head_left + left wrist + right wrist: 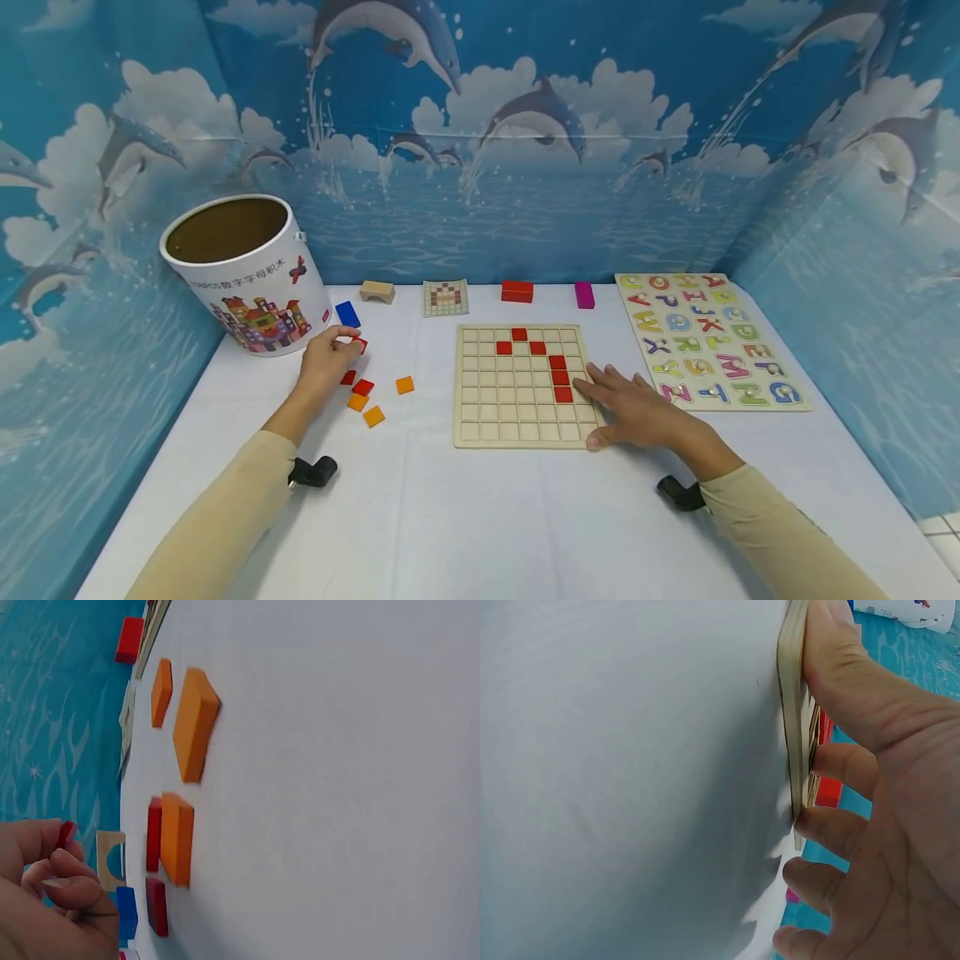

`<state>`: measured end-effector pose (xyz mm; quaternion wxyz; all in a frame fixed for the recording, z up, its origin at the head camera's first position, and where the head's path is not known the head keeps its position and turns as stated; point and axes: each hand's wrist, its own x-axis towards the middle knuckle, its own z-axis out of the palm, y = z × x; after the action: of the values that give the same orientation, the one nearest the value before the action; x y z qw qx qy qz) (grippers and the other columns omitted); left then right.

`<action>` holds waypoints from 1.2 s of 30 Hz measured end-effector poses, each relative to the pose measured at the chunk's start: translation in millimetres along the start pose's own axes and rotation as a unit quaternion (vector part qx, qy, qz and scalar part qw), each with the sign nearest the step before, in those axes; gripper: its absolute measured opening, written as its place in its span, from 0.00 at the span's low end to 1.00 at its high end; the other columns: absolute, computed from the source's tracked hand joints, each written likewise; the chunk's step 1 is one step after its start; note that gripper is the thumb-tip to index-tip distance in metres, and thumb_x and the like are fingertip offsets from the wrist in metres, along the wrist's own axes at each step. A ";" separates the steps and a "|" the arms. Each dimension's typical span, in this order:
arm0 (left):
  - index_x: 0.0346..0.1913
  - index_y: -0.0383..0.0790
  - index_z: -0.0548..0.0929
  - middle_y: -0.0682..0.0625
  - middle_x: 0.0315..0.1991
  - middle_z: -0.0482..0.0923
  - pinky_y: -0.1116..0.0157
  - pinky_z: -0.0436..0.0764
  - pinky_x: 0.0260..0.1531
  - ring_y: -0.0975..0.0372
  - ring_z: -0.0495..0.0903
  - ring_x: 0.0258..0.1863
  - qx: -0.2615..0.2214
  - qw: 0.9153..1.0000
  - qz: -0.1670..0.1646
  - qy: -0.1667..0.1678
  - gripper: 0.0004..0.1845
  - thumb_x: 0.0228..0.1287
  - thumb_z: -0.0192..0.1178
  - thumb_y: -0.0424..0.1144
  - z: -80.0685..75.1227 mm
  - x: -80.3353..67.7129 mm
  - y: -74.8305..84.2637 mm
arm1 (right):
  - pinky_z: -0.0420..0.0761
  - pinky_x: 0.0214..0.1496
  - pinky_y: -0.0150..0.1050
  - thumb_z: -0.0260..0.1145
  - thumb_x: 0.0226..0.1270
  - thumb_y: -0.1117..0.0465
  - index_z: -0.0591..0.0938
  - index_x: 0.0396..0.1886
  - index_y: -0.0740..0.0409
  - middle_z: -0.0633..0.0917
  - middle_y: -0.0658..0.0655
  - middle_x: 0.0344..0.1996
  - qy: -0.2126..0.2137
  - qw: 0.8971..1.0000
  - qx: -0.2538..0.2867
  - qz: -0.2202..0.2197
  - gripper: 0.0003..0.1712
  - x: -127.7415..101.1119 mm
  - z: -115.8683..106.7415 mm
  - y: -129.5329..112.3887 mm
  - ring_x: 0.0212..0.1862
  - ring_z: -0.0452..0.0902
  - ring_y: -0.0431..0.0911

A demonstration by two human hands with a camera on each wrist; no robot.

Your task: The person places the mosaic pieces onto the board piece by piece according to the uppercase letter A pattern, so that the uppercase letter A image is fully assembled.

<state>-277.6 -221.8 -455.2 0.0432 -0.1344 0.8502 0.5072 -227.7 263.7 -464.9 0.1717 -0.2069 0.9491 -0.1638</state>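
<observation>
Between thumb and fingertips my left hand (324,364) pinches a small red square tile (66,834), held above the table. Below and beside it lie loose tiles: two red ones, including this red tile (363,387), and three orange ones, including this orange tile (373,417). A wooden grid board (487,432) lies in the middle, with several red tiles (559,377) set in its squares, some in a column toward the right. My right hand (636,410) rests on the board's right edge, fingers spread; in the right wrist view the thumb (832,645) touches the board's rim.
At the back left stands a large white bucket (247,292). Along the back lie a blue block (347,314), a wooden arch block (377,291), a pattern card (446,310), a red block (517,292) and a magenta block (584,295). An alphabet puzzle board (701,400) lies right.
</observation>
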 end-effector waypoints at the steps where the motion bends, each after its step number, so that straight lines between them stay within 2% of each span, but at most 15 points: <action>1: 0.67 0.47 0.77 0.42 0.46 0.75 0.68 0.72 0.31 0.54 0.71 0.39 -0.007 1.000 0.000 -0.008 0.21 0.76 0.59 0.48 3.6 -1.1 3.2 | 0.41 0.74 0.72 0.74 0.49 0.29 0.62 0.80 0.51 0.53 0.65 0.81 0.000 1.000 -0.001 -0.001 0.63 0.1 0.0 0.0 0.79 0.41 0.70; 4: 0.66 0.47 0.78 0.39 0.44 0.77 0.67 0.70 0.27 0.52 0.72 0.35 -0.028 0.999 0.001 -0.033 0.23 0.72 0.63 0.49 19.2 -5.2 14.5 | 0.41 0.74 0.72 0.74 0.49 0.29 0.63 0.80 0.51 0.54 0.65 0.81 -0.001 1.000 -0.006 -0.003 0.63 0.5 -0.2 -0.2 0.79 0.42 0.70; 7: 0.65 0.48 0.80 0.39 0.43 0.79 0.66 0.72 0.30 0.51 0.75 0.36 -0.044 0.997 0.003 -0.061 0.22 0.70 0.66 0.47 41.9 -8.9 28.8 | 0.41 0.74 0.73 0.74 0.49 0.29 0.63 0.80 0.52 0.54 0.66 0.80 -0.003 1.000 -0.010 -0.003 0.63 0.3 -1.1 -0.9 0.79 0.42 0.70; 11: 0.62 0.47 0.82 0.41 0.42 0.82 0.64 0.75 0.33 0.50 0.77 0.36 -0.054 0.993 0.032 -0.098 0.20 0.70 0.66 0.42 80.1 -14.1 48.5 | 0.41 0.74 0.73 0.75 0.48 0.30 0.63 0.80 0.53 0.54 0.67 0.80 -0.002 1.000 -0.005 0.001 0.63 -0.7 -2.6 -1.7 0.79 0.42 0.71; 13: 0.61 0.45 0.83 0.41 0.40 0.83 0.63 0.75 0.31 0.51 0.78 0.32 -0.051 0.991 0.050 -0.111 0.19 0.68 0.67 0.40 98.9 -16.5 56.1 | 0.40 0.74 0.72 0.75 0.48 0.30 0.63 0.80 0.53 0.53 0.66 0.80 -0.003 1.000 0.001 0.003 0.63 -1.3 -2.1 -2.1 0.79 0.41 0.70; 16: 0.59 0.42 0.84 0.45 0.37 0.86 0.65 0.76 0.30 0.54 0.81 0.30 -0.038 0.990 0.073 -0.118 0.20 0.64 0.70 0.36 123.0 -19.1 63.8 | 0.41 0.74 0.72 0.75 0.49 0.30 0.63 0.80 0.53 0.53 0.66 0.80 -0.001 1.000 0.007 -0.001 0.63 -1.7 -0.8 -3.0 0.79 0.42 0.70; 19: 0.56 0.43 0.85 0.49 0.36 0.87 0.66 0.78 0.29 0.56 0.84 0.32 -0.021 0.990 0.085 -0.110 0.18 0.63 0.70 0.35 140.0 -18.7 67.4 | 0.42 0.74 0.72 0.74 0.49 0.30 0.63 0.79 0.53 0.54 0.66 0.80 0.003 1.000 0.003 -0.007 0.62 -0.9 0.4 -2.9 0.79 0.42 0.70; 24: 0.48 0.45 0.84 0.50 0.32 0.87 0.66 0.76 0.26 0.60 0.80 0.27 0.008 0.991 0.100 -0.091 0.12 0.62 0.70 0.34 152.8 -15.7 68.2 | 0.43 0.74 0.72 0.74 0.49 0.29 0.63 0.79 0.54 0.54 0.66 0.80 0.006 1.000 -0.005 -0.011 0.62 -0.1 0.3 -1.5 0.79 0.43 0.70; 29: 0.46 0.44 0.85 0.50 0.30 0.86 0.65 0.76 0.30 0.60 0.79 0.28 0.042 0.989 0.105 -0.099 0.10 0.62 0.70 0.35 155.3 -16.1 68.5 | 0.43 0.73 0.73 0.74 0.51 0.30 0.63 0.79 0.54 0.54 0.66 0.80 0.005 1.000 -0.002 -0.015 0.61 -0.8 -1.2 -2.0 0.79 0.43 0.71; 36: 0.43 0.40 0.86 0.50 0.28 0.84 0.65 0.75 0.28 0.59 0.78 0.27 0.092 0.981 0.137 -0.104 0.09 0.60 0.70 0.33 157.6 -15.7 68.0 | 0.43 0.74 0.73 0.74 0.51 0.31 0.63 0.80 0.54 0.54 0.66 0.80 0.006 1.000 0.002 -0.014 0.61 -1.0 -0.5 -2.0 0.79 0.43 0.71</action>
<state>-291.0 -50.6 -469.9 0.0740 0.0416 0.8946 0.4387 -226.4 262.5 -463.5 0.1645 -0.2184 0.9468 -0.1695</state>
